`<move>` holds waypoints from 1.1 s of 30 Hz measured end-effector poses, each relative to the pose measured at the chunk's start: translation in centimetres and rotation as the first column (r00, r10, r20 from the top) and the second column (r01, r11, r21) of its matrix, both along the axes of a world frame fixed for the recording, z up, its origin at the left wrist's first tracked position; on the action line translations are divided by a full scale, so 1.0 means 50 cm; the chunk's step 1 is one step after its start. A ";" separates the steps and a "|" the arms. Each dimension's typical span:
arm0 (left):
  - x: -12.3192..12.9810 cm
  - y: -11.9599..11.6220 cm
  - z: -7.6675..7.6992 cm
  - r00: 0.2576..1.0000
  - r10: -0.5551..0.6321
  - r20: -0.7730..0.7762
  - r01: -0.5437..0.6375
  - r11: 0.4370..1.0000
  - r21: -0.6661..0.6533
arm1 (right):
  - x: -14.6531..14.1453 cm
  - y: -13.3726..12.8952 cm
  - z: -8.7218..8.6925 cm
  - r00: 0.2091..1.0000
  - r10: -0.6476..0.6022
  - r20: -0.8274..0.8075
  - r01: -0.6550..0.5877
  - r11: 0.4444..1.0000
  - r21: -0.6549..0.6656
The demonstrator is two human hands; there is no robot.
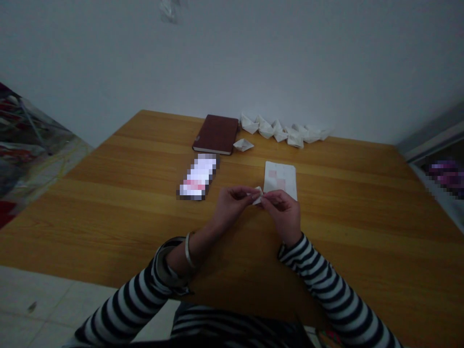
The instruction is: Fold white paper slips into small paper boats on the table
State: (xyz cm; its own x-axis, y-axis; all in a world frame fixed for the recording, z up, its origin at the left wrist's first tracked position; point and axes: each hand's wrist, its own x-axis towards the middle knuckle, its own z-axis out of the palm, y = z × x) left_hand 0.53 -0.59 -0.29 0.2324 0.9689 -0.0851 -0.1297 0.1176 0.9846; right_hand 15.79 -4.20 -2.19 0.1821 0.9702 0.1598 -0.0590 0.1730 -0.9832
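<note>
A small folded white paper (257,195) is pinched between my two hands above the wooden table. My left hand (233,203) grips its left side with fingertips and thumb. On its right side, the fingers of my right hand (284,210) are closed on it. Just behind my right hand lies a flat white sheet (284,175) with pinkish patches. Folded white paper boats (266,127) stand in a row near the wall, and a single paper boat (243,144) sits in front of them.
A dark red notebook (217,134) lies at the back of the wooden table (126,212). In front of it is a phone (199,176) with a lit, pixelated screen. The pale wall (232,63) rises behind the table's far edge.
</note>
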 end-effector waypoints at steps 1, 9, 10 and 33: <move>0.003 -0.002 -0.002 0.999 0.024 -0.027 -0.023 0.999 0.033 | -0.005 -0.001 -0.003 1.000 -0.024 -0.003 0.024 1.000 -0.016; -0.002 -0.016 -0.007 0.859 0.142 -0.492 0.071 0.918 0.389 | -0.021 -0.013 -0.024 0.967 -0.149 0.205 0.150 0.989 0.012; -0.003 -0.016 -0.007 0.832 0.118 -0.542 0.123 0.914 0.387 | -0.019 -0.012 -0.023 0.961 -0.178 0.211 0.177 0.984 0.024; -0.011 0.002 -0.006 0.811 -0.014 -0.584 0.325 0.842 0.431 | 0.019 0.000 -0.001 0.867 -0.086 0.491 0.020 0.990 0.139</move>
